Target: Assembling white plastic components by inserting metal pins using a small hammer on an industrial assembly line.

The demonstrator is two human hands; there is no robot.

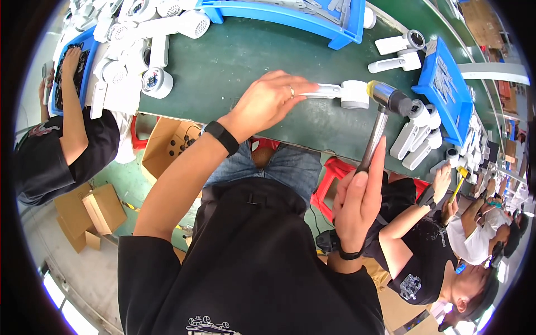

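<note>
My left hand (pixel 267 105) reaches across the green bench and is closed on the slim handle of a white hair dryer body (pixel 354 95). The dryer lies on the bench top with its short round barrel pointing right. In my right hand (pixel 357 209), a mallet (pixel 375 137) is gripped by its shaft. Its head is dark and metallic with a yellow face, which is turned toward the dryer barrel and is right beside it. Whether the face touches the barrel I cannot tell. A black band is on each of my wrists.
White dryer parts (pixel 162 84) pile up at the left. Blue trays (pixel 279 12) of grey-white pieces stand at the far edge and right (pixel 460 109). More dryers (pixel 416 134) lie right. Co-workers sit on both sides; one at right holds a yellow hammer (pixel 461 177). Cardboard boxes (pixel 103 209) are on the floor.
</note>
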